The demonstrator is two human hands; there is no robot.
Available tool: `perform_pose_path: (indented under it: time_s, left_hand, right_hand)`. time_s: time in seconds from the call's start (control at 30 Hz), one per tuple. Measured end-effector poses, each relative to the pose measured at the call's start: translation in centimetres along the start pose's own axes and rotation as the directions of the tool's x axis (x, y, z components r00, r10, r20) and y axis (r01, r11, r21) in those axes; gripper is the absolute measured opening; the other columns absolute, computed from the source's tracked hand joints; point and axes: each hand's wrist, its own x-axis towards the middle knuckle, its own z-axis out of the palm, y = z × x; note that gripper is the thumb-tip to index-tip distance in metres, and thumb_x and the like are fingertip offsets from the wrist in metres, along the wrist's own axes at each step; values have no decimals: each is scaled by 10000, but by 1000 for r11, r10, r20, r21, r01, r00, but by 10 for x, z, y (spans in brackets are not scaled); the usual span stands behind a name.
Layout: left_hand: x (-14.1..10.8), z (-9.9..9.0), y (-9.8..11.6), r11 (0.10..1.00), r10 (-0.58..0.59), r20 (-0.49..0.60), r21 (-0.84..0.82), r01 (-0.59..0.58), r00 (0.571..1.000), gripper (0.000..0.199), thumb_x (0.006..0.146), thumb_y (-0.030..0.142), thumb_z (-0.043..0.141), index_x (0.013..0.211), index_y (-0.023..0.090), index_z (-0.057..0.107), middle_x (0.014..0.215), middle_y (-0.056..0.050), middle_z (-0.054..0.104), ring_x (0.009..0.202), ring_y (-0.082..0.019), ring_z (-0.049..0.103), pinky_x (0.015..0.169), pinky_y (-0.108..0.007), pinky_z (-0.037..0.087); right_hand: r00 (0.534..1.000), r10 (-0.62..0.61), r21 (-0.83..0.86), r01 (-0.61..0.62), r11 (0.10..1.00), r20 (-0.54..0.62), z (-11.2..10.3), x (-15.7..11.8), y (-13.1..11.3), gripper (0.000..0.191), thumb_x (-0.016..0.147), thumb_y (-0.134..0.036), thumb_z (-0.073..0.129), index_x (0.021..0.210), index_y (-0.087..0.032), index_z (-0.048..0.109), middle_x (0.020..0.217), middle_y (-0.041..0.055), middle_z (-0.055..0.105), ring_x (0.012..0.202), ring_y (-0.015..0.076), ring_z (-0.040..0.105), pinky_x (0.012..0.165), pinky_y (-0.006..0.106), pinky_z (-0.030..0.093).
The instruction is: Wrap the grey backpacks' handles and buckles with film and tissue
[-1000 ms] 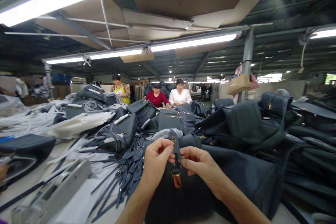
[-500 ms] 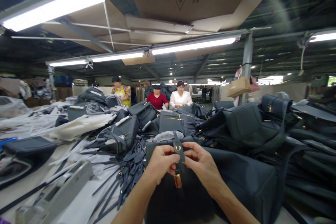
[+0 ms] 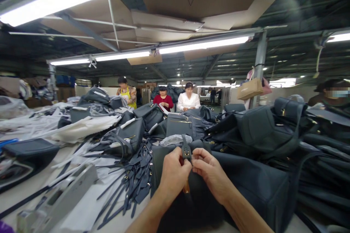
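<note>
In front of me stands a dark handbag with a narrow leather strap at the top middle of its front; the strap carries a small gold buckle. My left hand is closed, its thumb and fingers pinching the strap from the left just below the buckle. From the right, my right hand has its fingertips pinched together at the strap's edge. Both hands partly hide the strap's lower part. Beneath them hangs a gold clasp, half covered by my left hand.
Loose dark straps with gold fittings lie in a heap to the left. A grey metal tool rests at lower left. Dark bags pile up on the right. Across the table sit co-workers; another person is at far right.
My left hand has rolled over the strap and now covers more of the clasp. The buckle sits slightly differently between my fingers. A person has come into view at the far right.
</note>
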Motion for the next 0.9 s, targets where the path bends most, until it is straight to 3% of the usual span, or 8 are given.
perform_pose_path:
  time_s: [0.13,0.3,0.43,0.57,0.7,0.77,0.9]
  left_hand:
    - [0,0,-9,998,-38,77,-50,42,996,77,708,123,490,708,193,523,557,69,485,458,-96,475,456,-201,366]
    - [-1,-7,-17,992,-43,173,-112,63,984,26,731,192,518,756,193,528,574,62,530,432,-106,542,433,-202,440]
    - [-1,-10,-15,988,-50,189,-135,76,981,26,734,202,534,750,196,514,587,57,538,434,-107,552,415,-199,457]
    - [-2,-12,-11,987,-52,156,-145,75,986,36,737,173,536,762,194,521,593,66,526,425,-78,522,407,-164,425]
    - [-2,-11,-10,975,-72,230,-189,117,971,53,737,209,533,784,183,533,550,60,536,372,-98,524,362,-186,427]
    - [-2,-12,-11,968,-81,262,-208,138,962,63,738,223,534,783,180,528,544,56,539,360,-104,530,342,-186,420]
    - [-6,-16,-9,965,-87,285,-215,152,955,71,756,219,546,809,172,551,574,51,556,395,-92,546,352,-162,428]
  right_hand:
    - [997,-52,-73,56,996,48,3,-3,0,306,640,-231,759,907,-191,616,723,-22,653,701,155,608,694,275,487]
    - [989,-124,-156,110,982,-83,7,3,6,248,603,-190,742,798,-201,590,638,-52,607,612,136,573,591,246,453]
    - [980,-151,-165,129,978,-128,11,3,9,269,581,-200,779,784,-203,601,645,-45,621,622,140,580,611,254,470]
    - [991,-73,-91,63,994,-116,8,-6,6,305,649,-325,793,872,-181,643,747,-6,662,666,141,608,646,269,511]
    - [996,85,22,-85,996,-34,1,-12,4,354,651,-338,821,907,-163,650,850,31,697,739,159,653,733,311,539]
    - [994,109,-42,-109,993,5,-2,-11,5,325,670,-324,803,907,-162,653,827,29,700,717,153,645,674,277,516]
    - [1000,9,-221,-4,975,20,0,-8,7,219,714,-311,732,858,-175,638,705,-5,676,629,120,585,539,209,400]
